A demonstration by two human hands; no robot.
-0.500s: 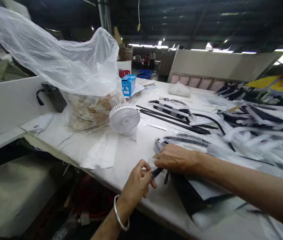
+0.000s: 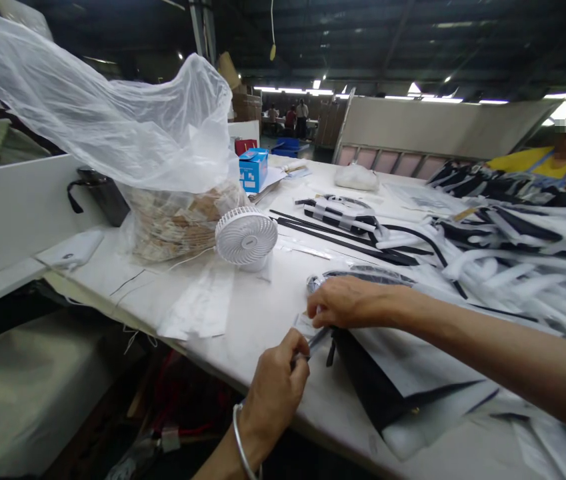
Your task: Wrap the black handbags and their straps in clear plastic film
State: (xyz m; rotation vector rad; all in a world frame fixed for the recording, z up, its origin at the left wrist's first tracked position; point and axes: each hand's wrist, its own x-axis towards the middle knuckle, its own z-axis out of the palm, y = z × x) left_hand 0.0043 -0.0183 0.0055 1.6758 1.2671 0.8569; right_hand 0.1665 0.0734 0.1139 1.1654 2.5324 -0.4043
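My left hand (image 2: 280,373), with a silver bangle at the wrist, is closed in a pinch on a thin dark strip (image 2: 319,339). The strip runs up toward my right hand (image 2: 345,303), whose fingers are bent down and closed at the top corner of a black bag (image 2: 365,380). White wrapping sheet (image 2: 423,363) covers much of the bag, and a small dark zip pull (image 2: 331,353) hangs at its corner. My right fingertips are partly hidden. Just behind that hand lies a plastic-wrapped coil of strap (image 2: 373,274).
A white fan (image 2: 246,237) stands before a large clear plastic bag (image 2: 163,133) of brown pieces. Black strips (image 2: 333,239) and white-wrapped straps (image 2: 507,267) lie across the table (image 2: 257,307). A blue box (image 2: 253,170) stands behind. A person in yellow (image 2: 523,162) is at far right.
My left hand has drawn slightly down and nearer, and the strip shows more between the hands. My right hand has lifted a little, baring more of the black bag.
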